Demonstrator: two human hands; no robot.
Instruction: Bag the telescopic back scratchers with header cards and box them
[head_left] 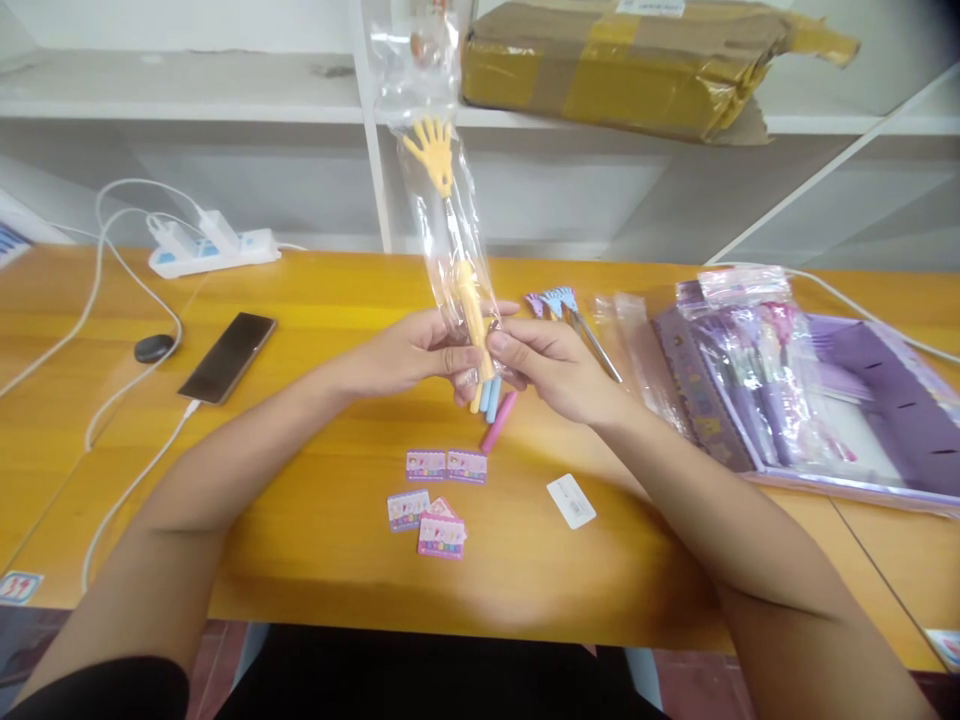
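A yellow back scratcher [471,300] with a hand-shaped head and a metal rod stands nearly upright inside a clear plastic bag [424,215]. At its lower end my left hand [420,352] grips handle and bag between thumb and fingers. From the other side my right hand [551,362] pinches the bag's lower edge beside the handle. Behind my hands lie more back scratchers, with purple and blue heads [555,300] and yellow, blue and pink handles [497,422] showing; their middles are hidden. Several small printed cards [441,536] lie nearer me, and a white card [571,500] is to the right.
On the right, a purple display box [900,400] holds bagged back scratchers [780,380], with clear empty bags [637,340] beside it. A phone [229,358], cables and a power strip [217,250] occupy the left. A taped carton [615,70] rests on the shelf above.
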